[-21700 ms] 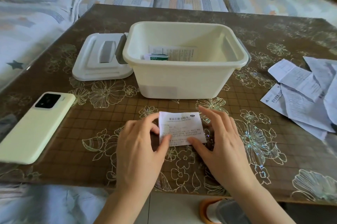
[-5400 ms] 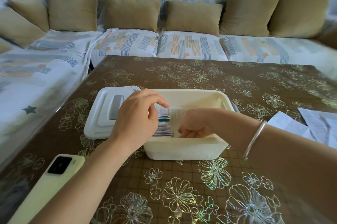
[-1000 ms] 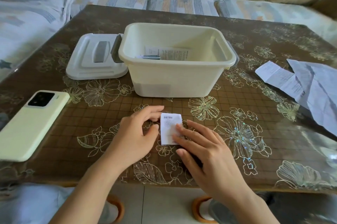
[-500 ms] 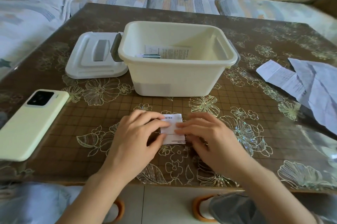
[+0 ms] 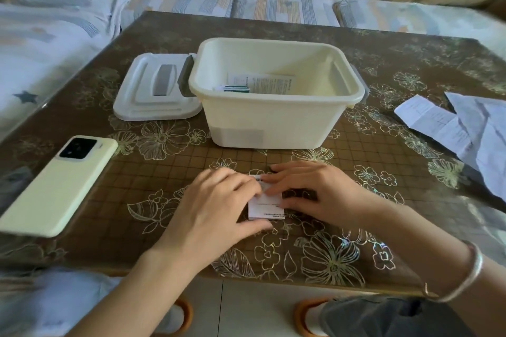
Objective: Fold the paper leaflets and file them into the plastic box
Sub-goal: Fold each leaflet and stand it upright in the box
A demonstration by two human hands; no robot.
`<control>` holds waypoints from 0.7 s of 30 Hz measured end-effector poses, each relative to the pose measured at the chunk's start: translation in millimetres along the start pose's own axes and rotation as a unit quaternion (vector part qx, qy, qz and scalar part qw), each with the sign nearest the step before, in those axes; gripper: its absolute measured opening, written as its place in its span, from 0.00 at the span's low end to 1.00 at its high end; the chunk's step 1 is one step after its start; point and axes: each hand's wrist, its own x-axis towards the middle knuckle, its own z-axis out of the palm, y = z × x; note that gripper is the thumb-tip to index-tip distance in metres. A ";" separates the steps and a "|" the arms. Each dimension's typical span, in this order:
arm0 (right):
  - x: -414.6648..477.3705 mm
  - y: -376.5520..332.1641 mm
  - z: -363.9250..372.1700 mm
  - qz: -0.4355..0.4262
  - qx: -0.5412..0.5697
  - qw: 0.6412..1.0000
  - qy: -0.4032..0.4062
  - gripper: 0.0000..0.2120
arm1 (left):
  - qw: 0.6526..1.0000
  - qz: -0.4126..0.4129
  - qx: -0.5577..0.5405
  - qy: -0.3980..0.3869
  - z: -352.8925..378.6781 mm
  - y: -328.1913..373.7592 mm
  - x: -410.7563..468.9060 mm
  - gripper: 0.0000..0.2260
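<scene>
Hands (image 5: 216, 208) (image 5: 320, 194) on seemingly folded leaflet (image 5: 267, 209)

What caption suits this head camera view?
Left hand and right hand press a folded leaflet on the table before the open box.

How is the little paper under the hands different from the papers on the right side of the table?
The folded leaflet is a small packet; the loose leaflets are spread open and creased. The folded leaflet is pressed under the left hand and right hand; nothing touches the loose leaflets. The folded leaflet lies before the plastic box; the loose leaflets lie to its right. Both are white printed paper on the table.
</scene>
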 end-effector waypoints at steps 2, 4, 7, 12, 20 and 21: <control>-0.2 -0.2 -2.9 0.009 0.018 1.000 -0.016 0.15 | 0.998 0.062 0.029 -0.008 -4.7 -2.7 5.7 0.18; -0.1 -2.8 -4.2 0.020 0.024 0.999 -0.027 0.17 | 0.993 0.115 0.037 -0.009 -6.7 -7.7 8.6 0.13; -3.3 -7.2 -4.4 0.049 0.036 0.997 -0.049 0.22 | 0.991 0.128 0.011 0.028 -6.6 -17.1 9.9 0.13; 1.1 -27.5 -4.4 0.074 0.007 0.994 0.078 0.12 | 0.986 0.070 -0.092 0.119 -19.8 -18.0 10.8 0.11; 43.3 -54.3 -95.9 0.077 0.003 0.954 0.288 0.04 | 0.957 -0.037 -0.137 0.253 -87.6 -34.4 55.7 0.11; 51.8 -49.6 -108.3 0.093 -0.019 0.944 0.316 0.04 | 0.956 -0.058 -0.128 0.256 -93.1 -38.6 64.8 0.10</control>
